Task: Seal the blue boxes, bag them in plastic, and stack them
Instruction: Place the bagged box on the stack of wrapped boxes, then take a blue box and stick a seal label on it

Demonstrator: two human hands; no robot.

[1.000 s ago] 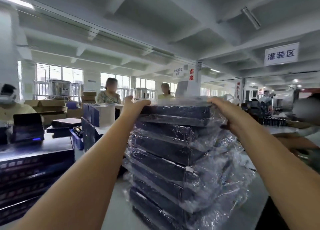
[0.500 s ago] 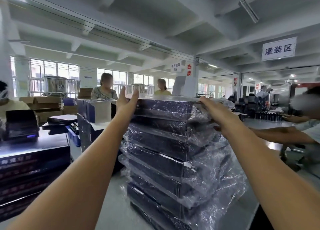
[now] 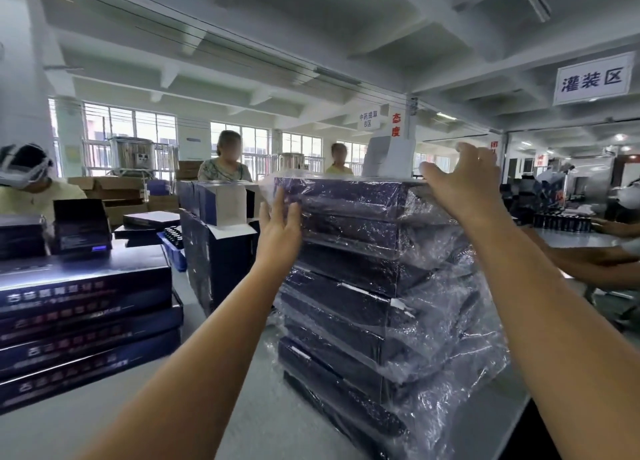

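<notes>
Two bare arms out ahead, hands well apart at either end of the top box (image 3: 346, 200). Lays the left hand (image 3: 280, 224) with straight fingers against the box's left end, over the plastic. Rests the right hand (image 3: 462, 186) on the upper right corner, thumb along the top edge, fingers loosely curled and raised above it. Under it, a tall stack of bagged boxes (image 3: 363, 304), dark blue, each in crinkled clear plastic, standing on the grey table (image 3: 242, 407) straight ahead. To the left on the same table, a lower pile of unbagged boxes (image 3: 86, 321) with pale lettering on the sides. Just behind that pile, an open box (image 3: 81, 227) with its lid up. Between the two piles and farther back, upright blue cartons (image 3: 214, 262) with white flaps, a blue crate (image 3: 173, 240) of small dark bottles beside them. At the right edge, another person's forearm (image 3: 595, 262) stretched across. Beyond, a worker (image 3: 27, 179) in a white visor at far left, two more people (image 3: 225, 163) past the cartons, brown cardboard boxes (image 3: 114, 186), a steel tank (image 3: 133, 155) before the windows, a white sign (image 3: 592, 79) with blue characters hanging up right.
</notes>
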